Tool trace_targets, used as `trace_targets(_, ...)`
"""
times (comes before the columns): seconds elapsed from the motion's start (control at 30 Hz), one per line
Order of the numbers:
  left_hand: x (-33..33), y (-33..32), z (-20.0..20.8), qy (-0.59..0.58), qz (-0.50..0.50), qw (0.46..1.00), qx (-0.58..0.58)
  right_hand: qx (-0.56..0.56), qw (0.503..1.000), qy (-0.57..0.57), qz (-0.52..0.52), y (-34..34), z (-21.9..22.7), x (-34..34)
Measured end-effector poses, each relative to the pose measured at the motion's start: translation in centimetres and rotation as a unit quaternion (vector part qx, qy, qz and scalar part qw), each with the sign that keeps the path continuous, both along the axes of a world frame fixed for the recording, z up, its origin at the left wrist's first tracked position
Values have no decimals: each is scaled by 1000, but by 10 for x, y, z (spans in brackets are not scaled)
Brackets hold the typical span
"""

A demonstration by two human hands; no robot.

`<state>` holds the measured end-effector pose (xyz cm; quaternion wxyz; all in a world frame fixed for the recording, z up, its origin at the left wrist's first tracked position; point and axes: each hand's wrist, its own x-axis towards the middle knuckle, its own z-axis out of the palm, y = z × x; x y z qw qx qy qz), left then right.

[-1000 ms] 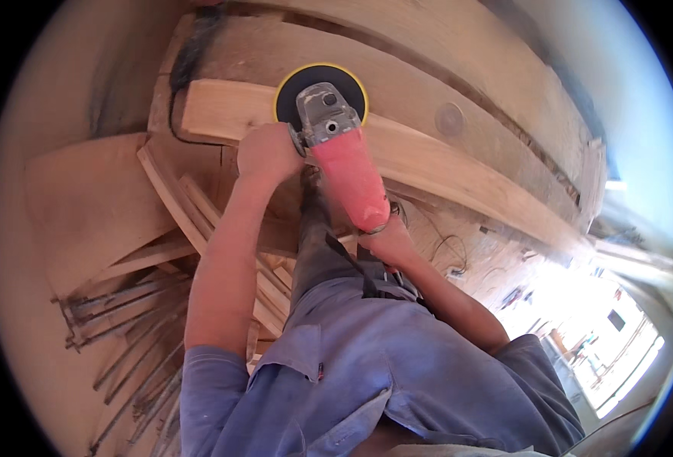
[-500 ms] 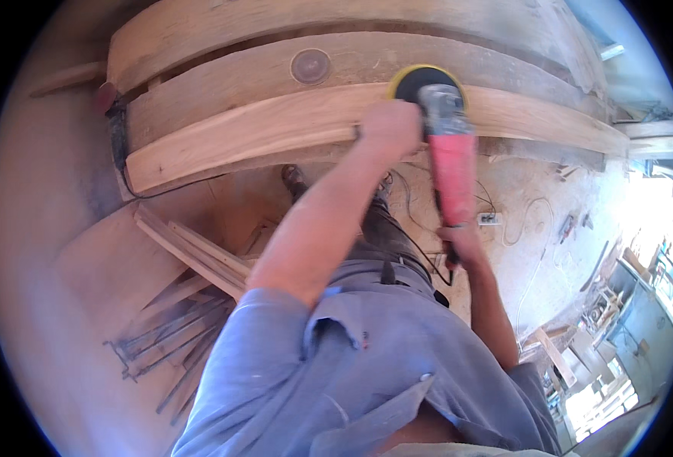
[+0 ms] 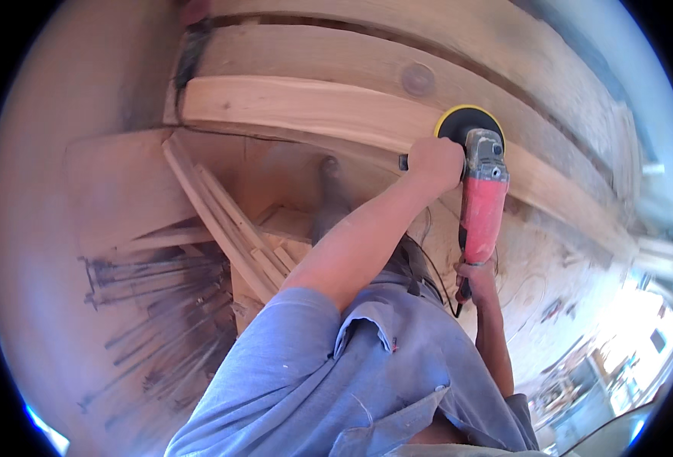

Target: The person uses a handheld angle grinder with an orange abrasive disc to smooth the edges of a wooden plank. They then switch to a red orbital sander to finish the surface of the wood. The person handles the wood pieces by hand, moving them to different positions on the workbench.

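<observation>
Both of my hands hold a red and grey power sander (image 3: pixel 482 221) with a round black pad (image 3: pixel 469 119) edged in yellow. My left hand (image 3: pixel 435 161) is closed around the side handle near the tool's head. At the rear grip, my right hand (image 3: pixel 479 282) wraps round the handle, a black cord hanging below it. The pad is over a pale wooden board (image 3: pixel 298 107), tilted with its edge up; its contact with the wood is hidden. Just beyond, a loose round sanding disc (image 3: pixel 418 78) lies on a duller board (image 3: pixel 313 57).
Another power tool (image 3: pixel 191 52) stands at the boards' left end. Wooden strips (image 3: pixel 218 213) lean at left below the bench, beside several metal bars (image 3: pixel 161 327). Blurred clutter (image 3: pixel 572 396) fills the far right floor.
My view has turned, so the boards slant down to the right. The sander has shifted left along the pale board, closer to the loose disc. Both hands keep their grip.
</observation>
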<state>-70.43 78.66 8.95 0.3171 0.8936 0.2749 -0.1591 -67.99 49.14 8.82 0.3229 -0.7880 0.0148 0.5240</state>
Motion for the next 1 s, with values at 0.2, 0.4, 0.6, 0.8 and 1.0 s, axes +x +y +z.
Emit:
trace_targets(0.2, -100, 91, -2, 7, 107, 994, 11, -19, 996, 47, 69, 104, 0, -43)
trace_targets(0.4, -202, 174, 2, 34, 229, 973, -5, -15, 975, 20, 223, 198, -22, -68)
trace_targets(0.6, -294, 251, 1, 67, 326, 943, 1, 7, 932, -24, 362, 323, -12, -117)
trace_targets(0.8, -377, 305, 8, 103, 405, 908, 9, -13, 897, -9, 441, 437, 21, -178)
trace_targets(1.0, -418, 328, 7, 135, 431, 892, 5, 54, 881, -15, 470, 464, 11, -209)
